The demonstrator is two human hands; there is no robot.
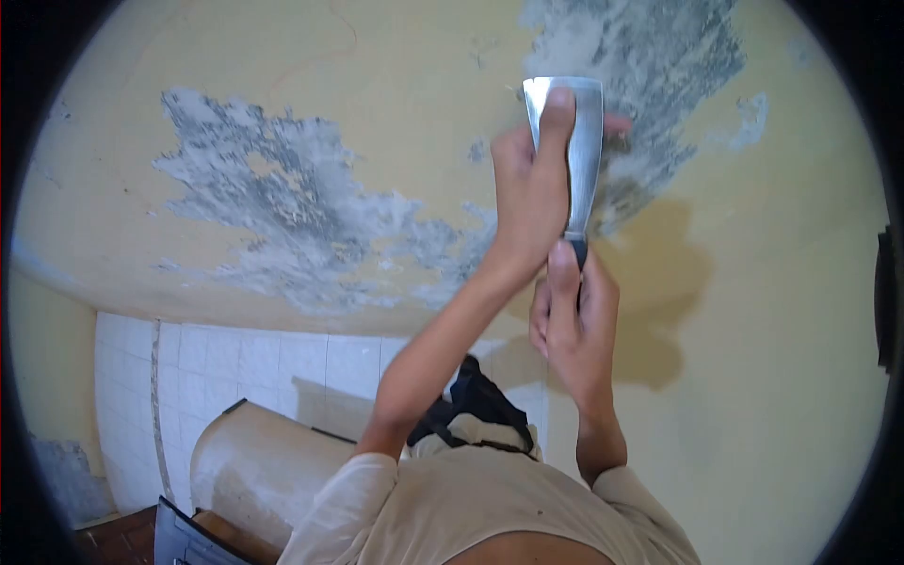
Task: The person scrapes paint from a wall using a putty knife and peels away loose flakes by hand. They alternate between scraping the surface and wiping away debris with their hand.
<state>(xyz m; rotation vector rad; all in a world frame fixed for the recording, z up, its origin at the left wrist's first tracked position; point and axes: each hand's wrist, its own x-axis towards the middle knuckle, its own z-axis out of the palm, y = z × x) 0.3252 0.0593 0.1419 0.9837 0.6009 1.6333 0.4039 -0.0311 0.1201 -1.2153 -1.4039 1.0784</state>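
A putty knife (585, 160) with a wide, shiny metal blade and a dark handle is held upright in front of the wall. My right hand (582, 320) is closed around the handle, its thumb near the base of the blade. Higher up, my left hand (535, 193) pinches the blade, with the thumb lying flat on its front face and the fingers mostly hidden behind. Most of the handle is covered by my right hand.
The yellow wall (424, 104) has grey-white peeled patches (292, 207) at left and behind the blade. Below is a white tiled floor (217, 353). A beige curved object (254, 452) and a dark chair-like piece (193, 537) stand at lower left.
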